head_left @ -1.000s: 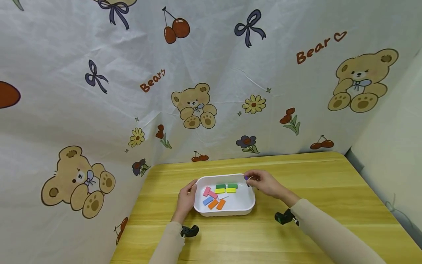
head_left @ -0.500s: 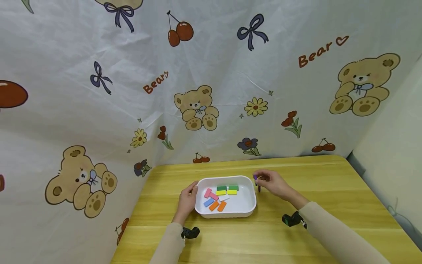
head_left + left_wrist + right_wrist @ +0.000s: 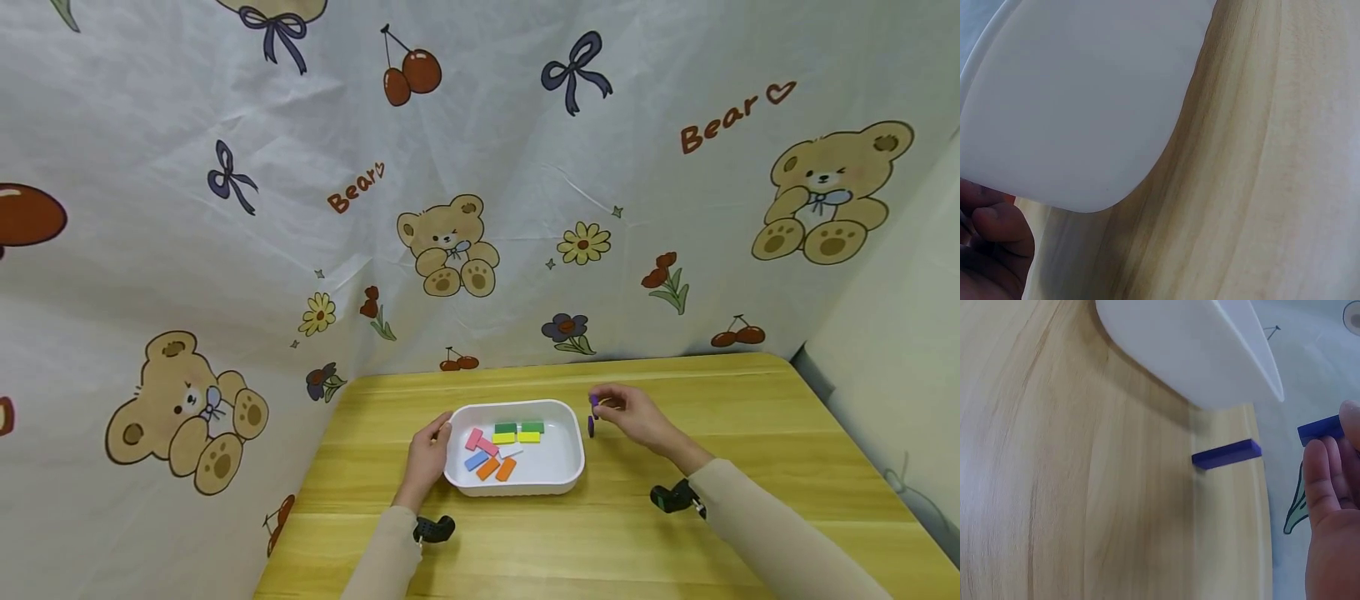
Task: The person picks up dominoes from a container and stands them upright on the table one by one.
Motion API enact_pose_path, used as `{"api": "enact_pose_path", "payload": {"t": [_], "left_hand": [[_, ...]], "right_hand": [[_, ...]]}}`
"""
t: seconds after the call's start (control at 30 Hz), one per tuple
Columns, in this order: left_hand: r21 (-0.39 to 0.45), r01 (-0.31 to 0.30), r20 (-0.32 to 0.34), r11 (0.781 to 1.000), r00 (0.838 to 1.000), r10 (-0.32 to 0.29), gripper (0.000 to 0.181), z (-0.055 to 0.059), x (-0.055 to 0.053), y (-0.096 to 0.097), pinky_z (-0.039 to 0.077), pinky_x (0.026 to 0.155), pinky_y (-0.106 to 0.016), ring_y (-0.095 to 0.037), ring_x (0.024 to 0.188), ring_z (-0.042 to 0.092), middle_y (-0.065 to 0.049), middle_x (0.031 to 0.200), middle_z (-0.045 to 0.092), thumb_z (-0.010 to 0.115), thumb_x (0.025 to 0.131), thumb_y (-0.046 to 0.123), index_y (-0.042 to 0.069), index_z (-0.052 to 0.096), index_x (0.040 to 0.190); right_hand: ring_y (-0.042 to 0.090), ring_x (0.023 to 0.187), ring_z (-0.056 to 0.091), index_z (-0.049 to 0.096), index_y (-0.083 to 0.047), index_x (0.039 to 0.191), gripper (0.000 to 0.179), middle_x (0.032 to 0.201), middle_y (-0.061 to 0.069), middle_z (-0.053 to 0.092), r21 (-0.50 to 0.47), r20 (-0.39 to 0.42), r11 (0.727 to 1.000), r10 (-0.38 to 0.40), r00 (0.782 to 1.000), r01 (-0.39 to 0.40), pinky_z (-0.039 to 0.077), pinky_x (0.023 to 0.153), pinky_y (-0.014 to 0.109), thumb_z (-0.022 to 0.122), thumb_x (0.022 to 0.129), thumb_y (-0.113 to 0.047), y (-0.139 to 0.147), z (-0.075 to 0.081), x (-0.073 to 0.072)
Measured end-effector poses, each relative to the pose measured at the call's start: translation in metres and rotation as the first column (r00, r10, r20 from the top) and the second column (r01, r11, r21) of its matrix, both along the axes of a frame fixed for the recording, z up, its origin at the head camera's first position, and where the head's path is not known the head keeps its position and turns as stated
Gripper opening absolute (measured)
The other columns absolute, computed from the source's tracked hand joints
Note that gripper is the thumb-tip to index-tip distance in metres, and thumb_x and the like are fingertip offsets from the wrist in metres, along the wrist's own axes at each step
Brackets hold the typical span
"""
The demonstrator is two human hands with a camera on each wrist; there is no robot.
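The right hand [image 3: 630,414] pinches one purple block [image 3: 595,402]; a second purple block [image 3: 591,427] stands on the surface [image 3: 525,542], just right of the tray [image 3: 551,462]. Ten blocks lie inside: two green [image 3: 506,428], two yellow [image 3: 503,438], two pink [image 3: 487,447], two orange [image 3: 506,470], one blue [image 3: 476,461], one white [image 3: 511,450]. The left fingers [image 3: 1004,225] grip the tray's left end.

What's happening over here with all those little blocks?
A person's right hand pinches a purple block. Another purple block stands upright on the table, just right of the white tray. The left hand holds the tray's left side. Inside lie green, yellow, pink, blue, orange and white blocks.
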State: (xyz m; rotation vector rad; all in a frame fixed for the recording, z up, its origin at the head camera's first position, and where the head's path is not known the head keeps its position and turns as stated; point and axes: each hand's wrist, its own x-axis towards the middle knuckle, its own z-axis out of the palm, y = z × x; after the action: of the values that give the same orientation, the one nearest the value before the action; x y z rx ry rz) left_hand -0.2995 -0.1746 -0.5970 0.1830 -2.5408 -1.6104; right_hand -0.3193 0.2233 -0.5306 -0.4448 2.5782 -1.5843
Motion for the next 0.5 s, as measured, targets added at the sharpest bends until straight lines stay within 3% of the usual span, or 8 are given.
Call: {"api": "enact_pose_path", "payload": {"t": [0.5], "left_hand": [[-0.003,-0.016,0.01,1.0,1.0,0.016,0.036,0.001,0.001,0.002,0.052,0.078,-0.026,-0.02,0.1,0.057,-0.008,0.11,0.068,0.054,0.108,0.03,0.022,0.064,0.143]], "right_hand": [[0.027,0.106,0.064,0.061,0.003,0.132,0.032,0.122,0.019,0.068,0.046,0.056,0.997,-0.059,0.997,0.057,0.057,0.086,0.028,0.063,0.102,-0.008,0.008,-0.021,-0.008]]}}
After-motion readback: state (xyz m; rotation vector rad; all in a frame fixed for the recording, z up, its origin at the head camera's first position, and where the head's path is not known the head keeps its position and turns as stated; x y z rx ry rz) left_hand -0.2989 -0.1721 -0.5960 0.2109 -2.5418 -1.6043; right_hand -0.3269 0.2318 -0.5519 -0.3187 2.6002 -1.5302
